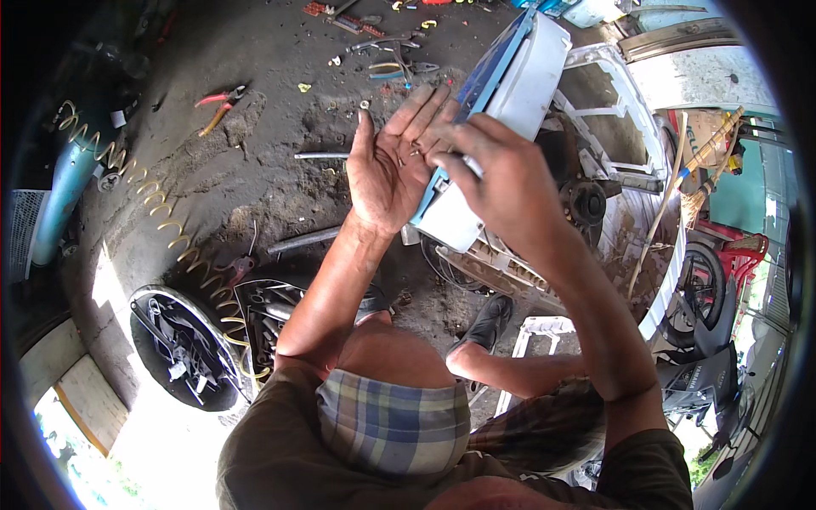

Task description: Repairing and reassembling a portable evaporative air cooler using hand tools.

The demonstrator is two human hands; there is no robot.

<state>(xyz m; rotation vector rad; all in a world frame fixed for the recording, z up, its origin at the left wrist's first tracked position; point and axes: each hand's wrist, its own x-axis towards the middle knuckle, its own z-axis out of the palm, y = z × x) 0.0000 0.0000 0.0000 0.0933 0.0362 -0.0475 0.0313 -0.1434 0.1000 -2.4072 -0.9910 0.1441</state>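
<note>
My left hand (382, 183) is held palm up with its fingers stretched out. A few tiny metal pieces (415, 153), which look like small screws, lie on it near the base of the fingers. Over those fingers is my right hand (506, 166), its thumb and fingertips drawn together in a pinch. Whatever is between them is too small to make out. Just beyond and under my hands stands a white panel unit (510, 93) with a light-blue edge, tilted, partly hidden by my right hand.
Red-handled pliers (223, 109), more pliers (391, 70) and metal bars (303, 240) lie on the dirty floor. At left are a coiled yellow hose (170, 225) and a round tub (183, 348) of parts. A white frame (625, 93), a broom (693, 200) and a motorcycle (701, 365) are at right.
</note>
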